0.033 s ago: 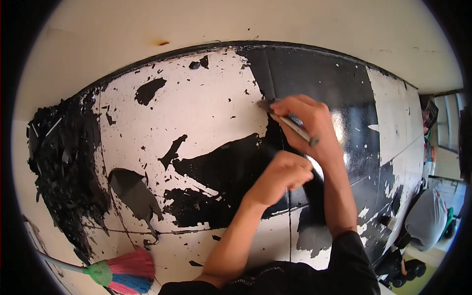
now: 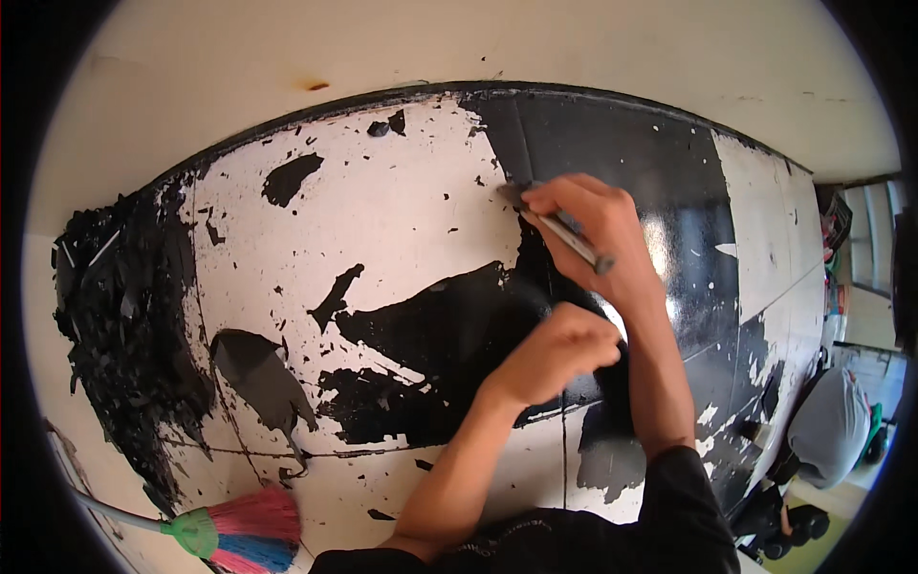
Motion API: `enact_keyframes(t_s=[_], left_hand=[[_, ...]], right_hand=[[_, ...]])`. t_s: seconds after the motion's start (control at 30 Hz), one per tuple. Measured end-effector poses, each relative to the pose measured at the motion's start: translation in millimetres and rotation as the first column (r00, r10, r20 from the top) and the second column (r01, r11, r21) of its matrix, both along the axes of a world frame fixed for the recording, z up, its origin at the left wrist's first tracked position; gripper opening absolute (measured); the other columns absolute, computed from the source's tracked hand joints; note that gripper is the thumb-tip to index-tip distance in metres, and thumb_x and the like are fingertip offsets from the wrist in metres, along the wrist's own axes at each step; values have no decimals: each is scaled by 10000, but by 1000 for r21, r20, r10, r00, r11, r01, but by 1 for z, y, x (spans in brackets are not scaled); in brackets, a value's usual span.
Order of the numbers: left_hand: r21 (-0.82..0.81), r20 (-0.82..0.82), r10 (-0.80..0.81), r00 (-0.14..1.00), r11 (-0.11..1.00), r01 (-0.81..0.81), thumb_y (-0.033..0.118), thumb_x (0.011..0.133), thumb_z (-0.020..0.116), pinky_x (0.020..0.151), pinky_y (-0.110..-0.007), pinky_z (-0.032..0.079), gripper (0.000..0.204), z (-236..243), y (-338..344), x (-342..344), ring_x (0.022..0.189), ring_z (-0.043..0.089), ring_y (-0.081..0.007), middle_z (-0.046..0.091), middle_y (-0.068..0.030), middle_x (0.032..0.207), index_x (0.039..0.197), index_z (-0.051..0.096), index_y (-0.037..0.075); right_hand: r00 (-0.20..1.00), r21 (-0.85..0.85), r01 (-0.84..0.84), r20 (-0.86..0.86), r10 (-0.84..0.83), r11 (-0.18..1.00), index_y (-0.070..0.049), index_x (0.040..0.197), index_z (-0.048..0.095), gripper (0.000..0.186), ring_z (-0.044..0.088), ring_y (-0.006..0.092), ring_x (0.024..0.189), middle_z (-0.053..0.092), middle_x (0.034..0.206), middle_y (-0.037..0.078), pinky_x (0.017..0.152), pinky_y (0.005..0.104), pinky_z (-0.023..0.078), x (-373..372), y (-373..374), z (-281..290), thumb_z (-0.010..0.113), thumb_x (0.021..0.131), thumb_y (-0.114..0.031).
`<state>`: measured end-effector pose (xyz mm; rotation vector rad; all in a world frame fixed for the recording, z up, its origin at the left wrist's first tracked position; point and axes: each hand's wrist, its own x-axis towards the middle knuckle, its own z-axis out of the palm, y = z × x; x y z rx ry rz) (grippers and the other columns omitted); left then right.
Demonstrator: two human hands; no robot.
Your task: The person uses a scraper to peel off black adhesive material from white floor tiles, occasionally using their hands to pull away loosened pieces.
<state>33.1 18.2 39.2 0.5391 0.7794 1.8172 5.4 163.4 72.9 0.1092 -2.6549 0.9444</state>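
My right hand (image 2: 607,230) grips a scraper (image 2: 585,247) by its grey, rod-like handle, the handle's end jutting from the fist. The scraper's dark blade (image 2: 513,194) rests at the ragged border between bare white tile and a glossy black coating (image 2: 622,143). Nearer to me, my left hand (image 2: 559,356) is curled closed above the black layer; what it holds, if anything, is hidden. To its left lies a torn black patch (image 2: 421,316) with jagged edges. A grey-black peeled flap (image 2: 256,368) sits further left on the white tiles (image 2: 382,210).
A heap of black peelings (image 2: 134,316) lies at the far left. Below it rests a broom (image 2: 244,526) with pink and blue bristles. A cream wall (image 2: 430,43) runs along the back. At the right edge, a pale grey rounded shape (image 2: 830,426) stands near a dark-clad person (image 2: 765,521).
My left hand has shifted slightly right and toward me. The scraper in my right hand has moved a little left, its blade slightly further along the coating's border.
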Motion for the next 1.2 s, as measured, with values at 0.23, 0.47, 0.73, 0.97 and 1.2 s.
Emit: enact_keyframes(t_s=[0.23,0.47,0.73,0.97,1.2], left_hand=[[-142,-202,-145,969,983,117,94,913,584,531,-323,261,378,-2,15,17,601,277,-51,306,30,594,633,339,27],[-130,-156,-197,968,976,177,104,922,578,518,-317,249,387,-6,17,16,590,285,-33,316,54,593,620,345,34],[-173,-168,-190,967,972,161,113,911,570,511,-316,258,373,-3,21,15,586,304,-27,336,62,586,613,361,38],[-74,-59,-161,985,985,157,120,913,570,492,-285,233,395,-12,25,18,550,291,-18,329,70,567,573,371,87],[88,378,50,924,992,-90,127,919,562,487,-279,205,396,-11,28,18,504,252,-55,314,56,552,583,352,132]], right_hand=[[986,85,-78,154,64,993,17,836,636,141,723,352,797,732,849,166,701,381,567,3,-4,22,753,763,45],[988,93,6,153,-20,996,24,832,626,151,743,316,802,736,857,163,686,363,570,-12,-9,25,750,764,76],[997,45,79,-4,-79,996,23,818,631,137,740,296,785,735,828,149,672,346,558,-23,-6,7,747,768,75],[995,72,68,71,-73,995,16,799,637,144,711,285,723,738,817,135,650,349,539,-30,-9,3,765,749,58],[986,233,60,140,-94,971,14,801,645,138,635,320,627,695,724,146,602,376,496,-63,-11,27,775,754,-2]])
